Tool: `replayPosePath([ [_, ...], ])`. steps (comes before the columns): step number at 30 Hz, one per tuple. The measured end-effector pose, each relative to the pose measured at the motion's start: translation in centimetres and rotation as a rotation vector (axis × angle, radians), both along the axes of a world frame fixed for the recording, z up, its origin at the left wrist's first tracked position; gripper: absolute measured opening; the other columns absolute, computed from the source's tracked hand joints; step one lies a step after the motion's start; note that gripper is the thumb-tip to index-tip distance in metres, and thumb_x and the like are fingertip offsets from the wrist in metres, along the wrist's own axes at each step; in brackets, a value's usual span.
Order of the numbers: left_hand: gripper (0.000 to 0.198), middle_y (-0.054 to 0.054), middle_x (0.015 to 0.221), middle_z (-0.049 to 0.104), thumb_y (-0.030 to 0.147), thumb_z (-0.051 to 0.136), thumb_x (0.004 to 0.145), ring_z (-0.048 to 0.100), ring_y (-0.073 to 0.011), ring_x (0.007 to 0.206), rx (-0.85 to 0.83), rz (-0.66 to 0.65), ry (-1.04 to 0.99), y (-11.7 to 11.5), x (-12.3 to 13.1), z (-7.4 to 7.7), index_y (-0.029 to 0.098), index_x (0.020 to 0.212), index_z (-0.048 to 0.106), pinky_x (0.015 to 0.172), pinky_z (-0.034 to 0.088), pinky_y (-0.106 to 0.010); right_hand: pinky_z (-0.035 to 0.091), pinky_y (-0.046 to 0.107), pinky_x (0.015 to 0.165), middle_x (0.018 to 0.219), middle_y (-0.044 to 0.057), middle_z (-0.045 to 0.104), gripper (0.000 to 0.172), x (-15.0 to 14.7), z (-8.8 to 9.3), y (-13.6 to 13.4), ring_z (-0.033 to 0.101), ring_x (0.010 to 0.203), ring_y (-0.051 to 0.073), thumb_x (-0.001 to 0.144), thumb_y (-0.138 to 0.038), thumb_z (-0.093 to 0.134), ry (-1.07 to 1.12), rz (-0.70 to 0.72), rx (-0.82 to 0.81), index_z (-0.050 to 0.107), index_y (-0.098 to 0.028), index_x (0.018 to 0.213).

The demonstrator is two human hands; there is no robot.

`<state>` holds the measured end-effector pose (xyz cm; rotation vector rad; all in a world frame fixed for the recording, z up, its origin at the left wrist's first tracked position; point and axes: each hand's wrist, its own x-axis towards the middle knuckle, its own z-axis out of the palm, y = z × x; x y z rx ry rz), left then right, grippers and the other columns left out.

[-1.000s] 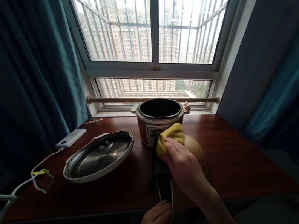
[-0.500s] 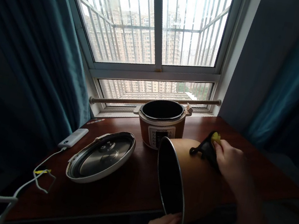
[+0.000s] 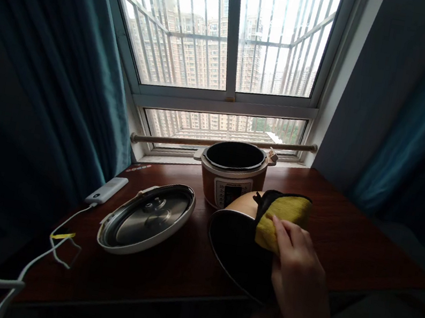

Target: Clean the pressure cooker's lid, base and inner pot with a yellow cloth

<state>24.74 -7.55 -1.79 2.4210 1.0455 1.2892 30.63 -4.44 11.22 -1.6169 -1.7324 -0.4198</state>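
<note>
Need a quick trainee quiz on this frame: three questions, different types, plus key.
1. What is the right hand holding?

2. True or false: the lid lies on the table with its metal inner side facing down.

3. Which stands closest to the window?
A) tilted pot
B) cooker body
C) lid

Key:
1. A yellow cloth with a black edge.
2. False; it faces up.
3. B
</note>
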Motion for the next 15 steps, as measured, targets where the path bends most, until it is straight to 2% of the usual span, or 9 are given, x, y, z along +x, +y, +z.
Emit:
replayPosePath([
  [2,0.031,-0.008,0.087,0.07,0.028,0.04,0.089,0.067,-0.0187,0.077,0.096,-0.018,-0.022,-0.4,-1.3,0.5,0.015,0.109,0.059,0.064,0.057,-0.026,0.046,0.04,0.087,0.106,0.01,0.06,0.05,2.2,0.2,1.5,0.054,0.1,0.026,0.071,0.001,0.04,0.079,0.083,-0.025,0.056,-0.017,0.115],
  [4,0.027,-0.008,0.09,0.07,0.024,0.044,0.088,0.066,-0.0173,0.082,0.185,0.07,-0.081,-0.8,-3.4,0.8,0.017,0.111,0.057,0.069,0.055,-0.024,0.044,0.038,0.091,0.108,0.008,0.059,0.049,4.9,0.1,3.4,0.053,0.102,0.023,0.068,0.001,0.041,0.18,0.209,-0.015,0.058,-0.019,0.11],
  [7,0.021,-0.003,0.076,0.065,0.012,0.052,0.083,0.062,-0.0121,0.066,0.2,0.266,-0.23,-1.1,-6.7,1.4,0.019,0.102,0.057,0.058,0.052,-0.02,0.043,0.034,0.09,0.105,0.004,0.06,0.044,8.9,-0.2,6.4,0.055,0.099,0.02,0.066,-0.001,0.044,0.349,0.413,-0.018,0.062,-0.022,0.101],
  [9,0.018,0.0,0.069,0.058,0.014,0.059,0.079,0.056,-0.0104,0.057,0.158,0.314,-0.273,-0.8,-8.3,2.0,0.018,0.096,0.054,0.051,0.048,-0.02,0.043,0.032,0.087,0.101,0.003,0.061,0.037,11.0,-0.5,8.4,0.056,0.097,0.02,0.068,-0.005,0.048,0.447,0.564,-0.058,0.064,-0.023,0.096],
  [12,0.019,0.001,0.063,0.051,0.026,0.065,0.076,0.05,-0.0118,0.053,0.136,0.301,-0.173,-0.1,-8.8,2.8,0.018,0.086,0.051,0.048,0.046,-0.023,0.045,0.03,0.083,0.094,0.002,0.062,0.021,12.7,-0.8,10.8,0.058,0.091,0.019,0.071,-0.014,0.057,0.551,0.716,-0.1,0.066,-0.023,0.087],
  [15,0.021,0.0,0.064,0.053,0.038,0.059,0.079,0.052,-0.0144,0.056,0.151,0.228,-0.072,0.2,-7.9,3.0,0.019,0.083,0.051,0.05,0.046,-0.027,0.045,0.03,0.08,0.086,0.002,0.063,0.006,13.1,-0.8,12.9,0.059,0.083,0.017,0.07,-0.023,0.065,0.597,0.787,-0.121,0.066,-0.022,0.076],
])
